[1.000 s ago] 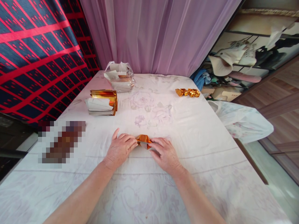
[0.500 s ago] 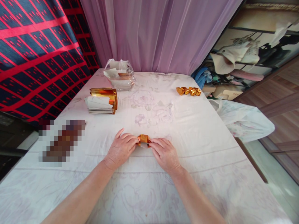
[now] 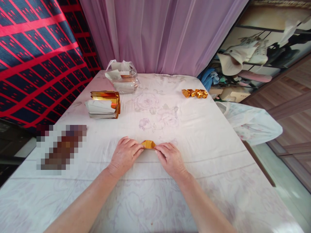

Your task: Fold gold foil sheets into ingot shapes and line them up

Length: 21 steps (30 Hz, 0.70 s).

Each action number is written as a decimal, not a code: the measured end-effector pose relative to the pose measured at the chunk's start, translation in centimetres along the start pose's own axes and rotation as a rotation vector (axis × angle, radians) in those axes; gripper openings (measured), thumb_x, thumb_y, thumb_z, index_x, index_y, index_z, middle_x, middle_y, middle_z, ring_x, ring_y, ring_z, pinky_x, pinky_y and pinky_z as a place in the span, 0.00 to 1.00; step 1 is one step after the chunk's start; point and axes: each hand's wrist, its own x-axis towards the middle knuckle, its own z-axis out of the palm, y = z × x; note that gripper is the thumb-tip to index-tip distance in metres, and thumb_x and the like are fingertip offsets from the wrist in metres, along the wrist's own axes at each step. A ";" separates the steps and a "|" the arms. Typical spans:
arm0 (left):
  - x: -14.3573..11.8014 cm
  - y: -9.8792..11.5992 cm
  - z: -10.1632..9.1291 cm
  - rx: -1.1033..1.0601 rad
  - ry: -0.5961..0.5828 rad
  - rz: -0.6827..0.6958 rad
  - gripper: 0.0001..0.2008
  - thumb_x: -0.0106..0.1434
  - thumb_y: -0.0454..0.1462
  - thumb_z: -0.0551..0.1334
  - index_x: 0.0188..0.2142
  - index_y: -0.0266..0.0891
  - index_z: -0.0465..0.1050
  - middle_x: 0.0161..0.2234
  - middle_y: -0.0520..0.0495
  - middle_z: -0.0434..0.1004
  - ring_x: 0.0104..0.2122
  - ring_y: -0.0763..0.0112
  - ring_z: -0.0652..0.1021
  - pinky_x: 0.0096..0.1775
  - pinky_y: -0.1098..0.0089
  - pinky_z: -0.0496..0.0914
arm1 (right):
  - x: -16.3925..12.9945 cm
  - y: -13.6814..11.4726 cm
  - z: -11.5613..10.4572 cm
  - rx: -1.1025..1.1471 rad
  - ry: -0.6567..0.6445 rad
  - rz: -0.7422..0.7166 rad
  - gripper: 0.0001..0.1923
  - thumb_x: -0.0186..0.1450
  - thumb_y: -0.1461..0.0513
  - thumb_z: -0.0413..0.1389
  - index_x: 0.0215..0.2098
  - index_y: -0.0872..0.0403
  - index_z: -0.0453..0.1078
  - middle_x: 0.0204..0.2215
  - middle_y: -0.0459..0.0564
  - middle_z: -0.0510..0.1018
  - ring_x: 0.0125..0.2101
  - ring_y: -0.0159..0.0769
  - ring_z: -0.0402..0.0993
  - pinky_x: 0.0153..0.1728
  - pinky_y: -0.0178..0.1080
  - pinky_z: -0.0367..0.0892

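Note:
Between my hands, at the middle of the table, is a small folded piece of gold foil paper [image 3: 149, 144]. My left hand [image 3: 126, 153] pinches its left end, and my right hand [image 3: 171, 158] pinches the right end. Only the paper's flat gold middle shows; both ends are hidden in my fingers. A stack of gold and white foil paper sheets [image 3: 103, 105] lies beyond my left hand. At the far right of the table sit several folded gold foil pieces [image 3: 194, 93] in a row.
A clear plastic bag [image 3: 122, 77] with more paper in it stands at the back left. A blurred-out brown item [image 3: 64, 145] lies on the left. The flowered tablecloth [image 3: 155, 194] covers the table. Shelves with shoes [image 3: 257, 53] and a pale bag [image 3: 257, 124] are off to the right.
The gold foil paper has turned over between my fingers: its pale underside showed before, and now a closed gold band faces up. My left fingers have drawn closer together.

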 end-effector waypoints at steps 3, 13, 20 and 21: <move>0.1 0.0 0.1 -0.026 0.009 -0.038 0.11 0.71 0.40 0.56 0.40 0.44 0.77 0.36 0.50 0.81 0.37 0.65 0.76 0.52 0.55 0.63 | 0.1 0.1 0.2 0.005 -0.003 0.046 0.10 0.69 0.64 0.52 0.40 0.51 0.76 0.35 0.50 0.80 0.37 0.39 0.75 0.40 0.41 0.70; 0.4 0.2 0.1 -0.038 0.030 -0.103 0.10 0.71 0.38 0.55 0.42 0.42 0.75 0.35 0.49 0.80 0.36 0.63 0.75 0.44 0.60 0.65 | 0.4 -0.3 0.7 0.012 0.038 0.137 0.08 0.68 0.64 0.52 0.39 0.52 0.74 0.34 0.50 0.81 0.35 0.40 0.75 0.38 0.41 0.68; 0.4 0.2 0.2 -0.032 0.025 -0.126 0.10 0.71 0.38 0.54 0.41 0.42 0.75 0.36 0.48 0.80 0.37 0.62 0.75 0.42 0.60 0.66 | 0.2 -0.3 1.0 -0.007 0.055 0.178 0.05 0.67 0.64 0.52 0.39 0.51 0.70 0.32 0.49 0.79 0.34 0.39 0.75 0.36 0.40 0.67; 0.4 0.2 0.2 -0.034 0.021 -0.130 0.10 0.71 0.38 0.54 0.41 0.42 0.75 0.36 0.48 0.80 0.37 0.62 0.75 0.42 0.60 0.66 | 0.2 -0.3 1.0 -0.011 0.056 0.179 0.05 0.67 0.64 0.52 0.38 0.51 0.69 0.32 0.49 0.79 0.33 0.39 0.74 0.36 0.40 0.66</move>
